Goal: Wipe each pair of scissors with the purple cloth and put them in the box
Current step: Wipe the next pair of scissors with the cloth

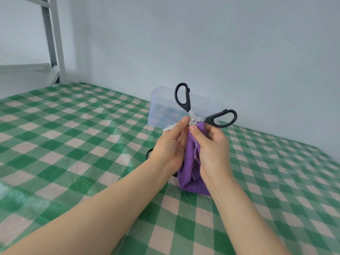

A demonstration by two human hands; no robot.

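A grey metal frame (53, 39) is seen at the far left, against the pale wall. The desk (73, 144) is covered by a green and cream checked cloth. Part of a black loop (149, 153), too hidden to be identified, is glimpsed on the desk behind the left wrist. The left hand (169, 144) is raised above the desk, its thumb and fingers pinched on the open scissors (193, 118) near the pivot screw; one blade tip is seen pointing left past the fingers, and the black handles are spread up and to the right. A clear plastic box (160, 111), lidless, is set on the desk behind the scissors, near the wall. The purple cloth (191, 173) is clamped in the right hand (213, 150), bunched against the scissors just below the pivot and left hanging between both hands.
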